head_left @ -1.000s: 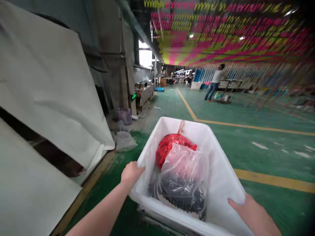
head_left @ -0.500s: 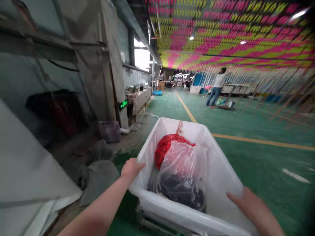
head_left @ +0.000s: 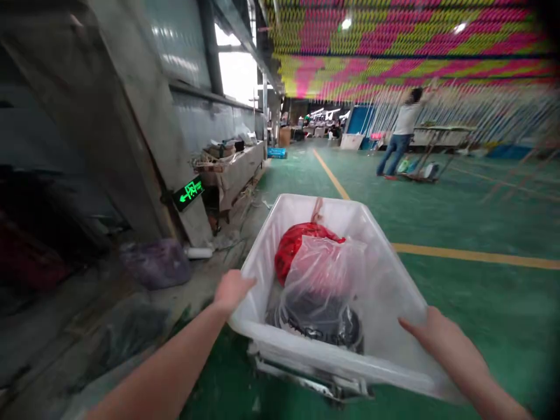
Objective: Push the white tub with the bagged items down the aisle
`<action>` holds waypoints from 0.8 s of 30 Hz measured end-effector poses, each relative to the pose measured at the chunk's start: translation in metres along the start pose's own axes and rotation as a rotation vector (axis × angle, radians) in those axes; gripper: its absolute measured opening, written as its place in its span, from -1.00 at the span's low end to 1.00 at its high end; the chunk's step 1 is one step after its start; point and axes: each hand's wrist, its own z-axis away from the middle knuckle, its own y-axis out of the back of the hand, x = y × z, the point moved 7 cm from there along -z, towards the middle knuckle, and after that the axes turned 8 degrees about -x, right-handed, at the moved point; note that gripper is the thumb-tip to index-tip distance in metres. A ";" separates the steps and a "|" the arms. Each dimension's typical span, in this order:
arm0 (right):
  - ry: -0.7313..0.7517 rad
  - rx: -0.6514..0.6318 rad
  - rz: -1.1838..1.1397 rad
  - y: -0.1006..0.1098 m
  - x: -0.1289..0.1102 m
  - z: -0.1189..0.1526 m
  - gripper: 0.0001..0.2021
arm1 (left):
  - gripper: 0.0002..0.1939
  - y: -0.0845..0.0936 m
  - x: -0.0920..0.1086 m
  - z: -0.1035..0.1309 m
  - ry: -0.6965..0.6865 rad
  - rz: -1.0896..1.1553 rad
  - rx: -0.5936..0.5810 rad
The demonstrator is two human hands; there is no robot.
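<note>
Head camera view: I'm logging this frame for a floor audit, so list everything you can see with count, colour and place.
tub: one, white plastic, centre foreground, on a metal cart frame
red bag: one, red, inside the tub, far end
clear bag: one, transparent with dark contents, inside the tub, near end
exit sign: one, green lit, low on the left wall
workbench: one, grey, cluttered, along the left wall
purple bag: one, purplish, on the floor at left
floor lines: yellow, on the green floor
hanging strips: many, pink and yellow, overhead
co-worker: one, white top, blue trousers, far right
left hand: on the tub's left rim
right hand: on the tub's right rim
</note>
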 end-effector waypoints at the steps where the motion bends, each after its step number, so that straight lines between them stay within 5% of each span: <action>1: 0.010 -0.014 -0.001 -0.004 -0.007 0.000 -0.58 | -0.57 0.001 -0.006 -0.003 0.003 -0.002 -0.005; 12: 0.019 -0.089 -0.081 -0.071 -0.050 0.019 -0.63 | -0.65 0.004 -0.066 -0.024 -0.018 -0.006 -0.018; 24: -0.036 0.007 -0.039 -0.092 -0.142 0.053 -0.51 | -0.57 0.080 -0.130 -0.072 -0.023 -0.048 -0.026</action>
